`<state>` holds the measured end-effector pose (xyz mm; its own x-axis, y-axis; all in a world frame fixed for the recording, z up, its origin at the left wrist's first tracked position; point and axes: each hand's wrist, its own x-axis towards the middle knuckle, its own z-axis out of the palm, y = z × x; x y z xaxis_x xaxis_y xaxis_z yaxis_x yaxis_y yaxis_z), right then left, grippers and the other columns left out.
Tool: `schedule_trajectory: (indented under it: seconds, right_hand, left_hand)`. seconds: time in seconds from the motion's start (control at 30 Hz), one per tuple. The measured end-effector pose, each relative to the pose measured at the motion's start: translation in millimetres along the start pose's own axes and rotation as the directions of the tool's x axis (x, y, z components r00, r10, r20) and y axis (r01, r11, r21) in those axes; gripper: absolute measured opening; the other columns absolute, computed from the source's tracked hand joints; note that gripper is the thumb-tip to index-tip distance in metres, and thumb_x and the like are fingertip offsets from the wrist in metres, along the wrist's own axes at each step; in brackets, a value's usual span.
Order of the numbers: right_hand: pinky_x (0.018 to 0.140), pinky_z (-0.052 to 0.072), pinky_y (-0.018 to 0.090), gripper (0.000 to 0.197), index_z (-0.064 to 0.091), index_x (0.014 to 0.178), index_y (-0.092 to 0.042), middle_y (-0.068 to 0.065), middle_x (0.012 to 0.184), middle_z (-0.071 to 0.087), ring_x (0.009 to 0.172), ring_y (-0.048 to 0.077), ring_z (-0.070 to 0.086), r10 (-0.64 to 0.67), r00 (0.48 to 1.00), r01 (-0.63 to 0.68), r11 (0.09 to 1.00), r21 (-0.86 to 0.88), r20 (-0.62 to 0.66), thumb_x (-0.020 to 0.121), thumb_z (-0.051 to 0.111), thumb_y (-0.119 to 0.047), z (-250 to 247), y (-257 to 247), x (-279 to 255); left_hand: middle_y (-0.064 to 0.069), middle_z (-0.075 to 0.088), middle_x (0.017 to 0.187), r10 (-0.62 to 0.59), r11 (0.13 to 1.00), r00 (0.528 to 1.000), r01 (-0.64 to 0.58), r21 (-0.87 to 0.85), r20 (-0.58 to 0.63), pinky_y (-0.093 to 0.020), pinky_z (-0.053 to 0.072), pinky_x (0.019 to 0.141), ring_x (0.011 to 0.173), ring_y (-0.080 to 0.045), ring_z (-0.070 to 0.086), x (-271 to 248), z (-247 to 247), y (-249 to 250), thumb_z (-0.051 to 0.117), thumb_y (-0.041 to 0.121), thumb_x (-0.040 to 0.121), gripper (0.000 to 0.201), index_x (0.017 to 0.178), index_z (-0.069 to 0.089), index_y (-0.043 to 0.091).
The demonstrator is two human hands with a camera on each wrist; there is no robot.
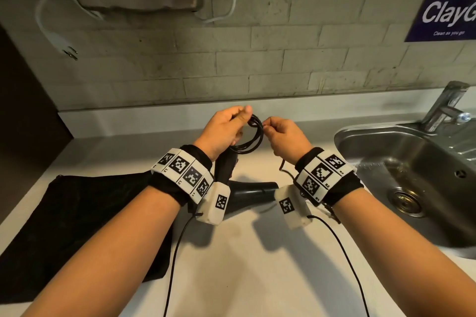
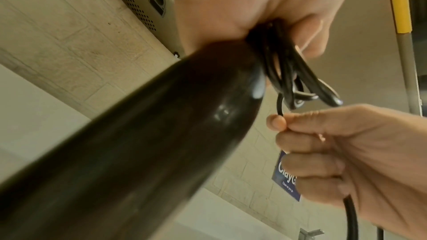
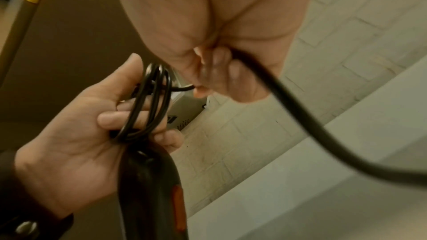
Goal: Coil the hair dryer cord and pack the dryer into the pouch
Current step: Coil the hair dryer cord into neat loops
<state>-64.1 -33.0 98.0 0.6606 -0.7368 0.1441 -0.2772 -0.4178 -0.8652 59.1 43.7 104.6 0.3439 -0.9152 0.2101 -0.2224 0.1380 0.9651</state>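
Note:
My left hand (image 1: 240, 121) grips several loops of the black cord (image 1: 251, 137) against the butt of the black hair dryer's handle (image 1: 226, 167). The dryer's barrel (image 1: 253, 189) points right, low over the counter between my wrists. My right hand (image 1: 268, 127) pinches the loose cord just right of the coil (image 2: 291, 72), and the tail (image 3: 300, 116) trails down from that fist. In the right wrist view the left fingers (image 3: 110, 119) curl round the loops (image 3: 148, 105) above the handle (image 3: 150, 189). The black pouch (image 1: 85, 213) lies flat on the counter under my left forearm.
A steel sink (image 1: 412, 162) with a faucet (image 1: 445, 105) sits at the right of the white counter (image 1: 257, 265). A tiled wall stands behind, with a white plug (image 1: 68, 51) hanging at the left and a blue poster (image 1: 448, 8) at the right.

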Motion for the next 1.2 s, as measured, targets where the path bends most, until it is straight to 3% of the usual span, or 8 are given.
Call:
schedule_trajectory:
  seconds: [0.1, 0.27, 0.33, 0.5, 0.77, 0.93, 1.07, 1.2]
  right_hand:
    - [0.045, 0.033, 0.008, 0.020, 0.058, 0.080, -0.010, -0.004, 0.056, 0.043, 0.052, 0.007, 0.039, -0.070, 0.991, 0.054, 0.990, -0.130, -0.117, 0.092, 0.042, -0.008, -5.0, -9.9, 5.2]
    - [0.055, 0.027, 0.020, 0.023, 0.064, 0.089, 0.004, 0.016, 0.079, 0.062, 0.073, 0.020, 0.050, -0.192, 0.954, 0.137, 0.962, -0.237, -0.229, 0.090, 0.044, -0.008, -15.4, -32.2, 12.7]
    - [0.055, 0.028, 0.022, 0.023, 0.063, 0.087, 0.006, 0.020, 0.080, 0.064, 0.072, 0.022, 0.051, -0.235, 0.942, 0.175, 0.953, -0.247, -0.239, 0.089, 0.045, -0.008, -13.9, -38.2, 12.6]
    - [0.049, 0.034, 0.009, 0.016, 0.055, 0.079, -0.001, -0.006, 0.056, 0.044, 0.053, 0.006, 0.041, -0.317, 0.920, 0.283, 0.944, -0.170, -0.230, 0.090, 0.044, -0.007, -5.0, -45.4, 2.4]
    - [0.048, 0.033, 0.010, 0.013, 0.047, 0.081, -0.011, -0.012, 0.055, 0.039, 0.049, 0.001, 0.044, -0.406, 0.900, 0.396, 0.914, -0.091, -0.158, 0.091, 0.043, -0.006, 15.2, -17.9, -29.2]
    - [0.059, 0.036, 0.002, 0.018, 0.056, 0.104, 0.000, -0.021, 0.070, 0.045, 0.061, -0.011, 0.050, -0.406, 0.898, 0.399, 0.914, -0.078, -0.171, 0.091, 0.043, -0.003, 24.8, -4.5, -33.9]
    - [0.077, 0.037, -0.001, 0.026, 0.055, 0.115, -0.002, -0.004, 0.100, 0.056, 0.081, -0.005, 0.050, -0.368, 0.913, 0.377, 0.926, 0.018, -0.175, 0.091, 0.043, -0.002, 31.2, -0.7, -32.0]
    - [0.079, 0.038, -0.002, 0.026, 0.055, 0.114, -0.002, -0.004, 0.102, 0.056, 0.086, -0.011, 0.050, -0.352, 0.922, 0.363, 0.931, 0.046, -0.163, 0.091, 0.043, -0.001, 31.6, 3.1, -33.8]
  left_hand:
    - [0.012, 0.035, 0.035, -0.020, 0.994, 1.000, 0.022, -0.106, 0.015, -0.011, 0.025, 0.035, 0.031, -0.001, 0.027, 1.4, 1.3, 2.2, 0.035, 0.022, 0.097, 0.026, 0.079, 0.048, 0.008]
    - [0.016, 0.044, 0.039, 0.038, 0.999, 0.996, -0.040, 0.032, 0.075, -0.010, 0.028, 0.037, 0.034, 0.000, 0.034, 3.1, -0.4, 1.0, 0.036, 0.015, 0.097, 0.017, 0.098, 0.053, 0.017]
    - [0.014, 0.041, 0.038, 0.050, 0.993, 0.992, -0.061, 0.102, 0.113, -0.012, 0.029, 0.039, 0.035, 0.000, 0.034, 3.8, -2.3, -0.7, 0.037, 0.018, 0.097, 0.021, 0.092, 0.057, 0.016]
    - [0.014, 0.041, 0.040, 0.086, 0.990, 0.994, -0.093, 0.105, 0.072, -0.020, 0.029, 0.045, 0.040, -0.001, 0.034, 4.8, -3.7, -5.0, 0.037, 0.034, 0.092, 0.029, 0.068, 0.052, 0.027]
    - [0.011, 0.035, 0.037, 0.063, 0.997, 0.998, -0.062, 0.034, -0.002, -0.017, 0.025, 0.039, 0.037, -0.003, 0.029, 6.8, -1.4, -7.1, 0.030, 0.027, 0.098, 0.037, 0.067, 0.046, 0.017]
    - [0.011, 0.037, 0.037, 0.055, 0.994, 0.997, -0.051, 0.097, -0.045, -0.019, 0.027, 0.043, 0.038, -0.003, 0.031, 9.5, -1.6, -7.5, 0.031, 0.031, 0.098, 0.041, 0.060, 0.040, 0.020]
    - [0.011, 0.040, 0.037, 0.051, 0.993, 0.996, -0.043, 0.109, -0.070, -0.018, 0.029, 0.042, 0.037, -0.002, 0.033, 9.8, -1.0, -7.5, 0.033, 0.032, 0.098, 0.041, 0.059, 0.041, 0.020]
    - [0.010, 0.040, 0.035, 0.045, 0.991, 0.998, -0.039, 0.125, -0.052, -0.021, 0.029, 0.042, 0.035, -0.004, 0.033, 9.3, -1.0, -7.5, 0.038, 0.026, 0.097, 0.038, 0.060, 0.043, 0.019]
